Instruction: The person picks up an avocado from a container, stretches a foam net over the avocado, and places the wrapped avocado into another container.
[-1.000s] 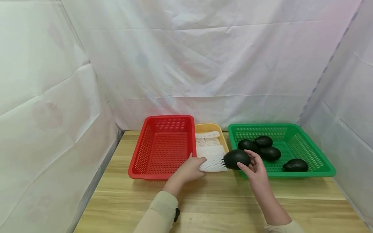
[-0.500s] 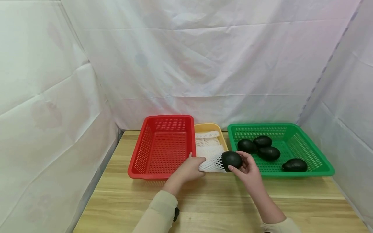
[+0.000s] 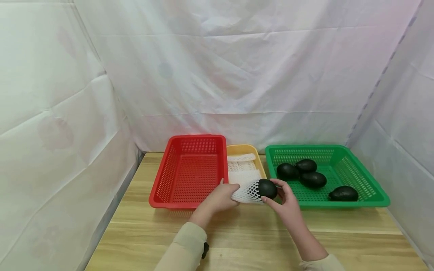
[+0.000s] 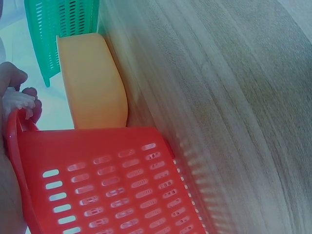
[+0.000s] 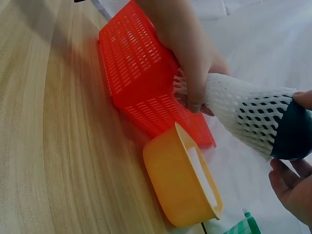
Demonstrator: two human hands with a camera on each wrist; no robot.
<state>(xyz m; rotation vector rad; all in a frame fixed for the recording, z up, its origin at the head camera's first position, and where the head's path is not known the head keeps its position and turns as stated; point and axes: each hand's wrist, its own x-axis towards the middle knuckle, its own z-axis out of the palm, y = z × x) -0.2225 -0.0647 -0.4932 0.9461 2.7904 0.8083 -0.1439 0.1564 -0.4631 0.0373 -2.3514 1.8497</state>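
Observation:
A dark avocado (image 3: 269,189) sits partly inside a white foam net sleeve (image 3: 246,192), its right end still bare. My left hand (image 3: 222,196) pinches the sleeve's far end, close to the red basket's right front corner. From the right, my right hand (image 3: 284,198) holds the avocado's bare end between thumb and fingers. In the right wrist view the net (image 5: 243,109) stretches over the avocado (image 5: 295,129), with the mesh spread open around it. Only part of the left hand (image 4: 17,87) shows at the edge of the left wrist view, gripping bunched white net.
A red basket (image 3: 154,195) stands at left. Behind the hands, a yellow bin (image 3: 259,165) holds more foam net sleeves (image 3: 244,175). At right, a green basket (image 3: 383,197) holds several dark avocados (image 3: 313,180). White cloth hangs behind the wooden table (image 3: 244,241).
My right hand has moved left, pushing the avocado deeper into the net sleeve. The left hand has stayed in place, holding the sleeve's end.

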